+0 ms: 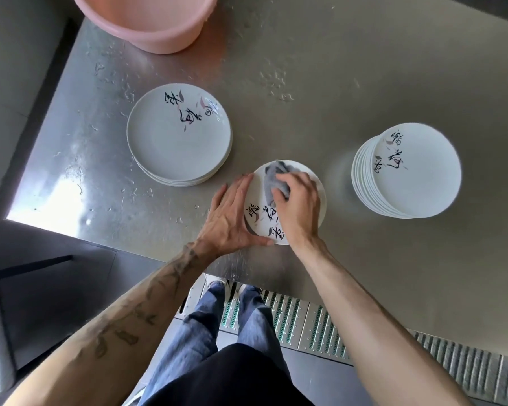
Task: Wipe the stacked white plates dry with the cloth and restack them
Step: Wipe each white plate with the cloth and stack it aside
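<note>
1. Plate (255, 197) lies flat near the steel table's (335, 83) front edge; left hand (232, 218) braces its rim with straight fingers
2. Right hand (298, 206) clenches the grey cloth (272, 180), pressing it onto the plate
3. Glazed ceramic is likely stiff, slick when wet and chippable, so best gripped by the rim
4. Beyond: low stack (176, 136) left, taller stack (408, 171) right, pink basin (147, 22) farthest

The left hand (232, 218) and right hand (299, 206) are bare. Dark ink tattoos of letters and shapes cover the left forearm (123, 326), ending at the wrist above the counter's (408, 244) near edge. Below that edge are faded blue jeans (206, 332), a black top (232, 382) and pale shoes (217, 284).
</note>
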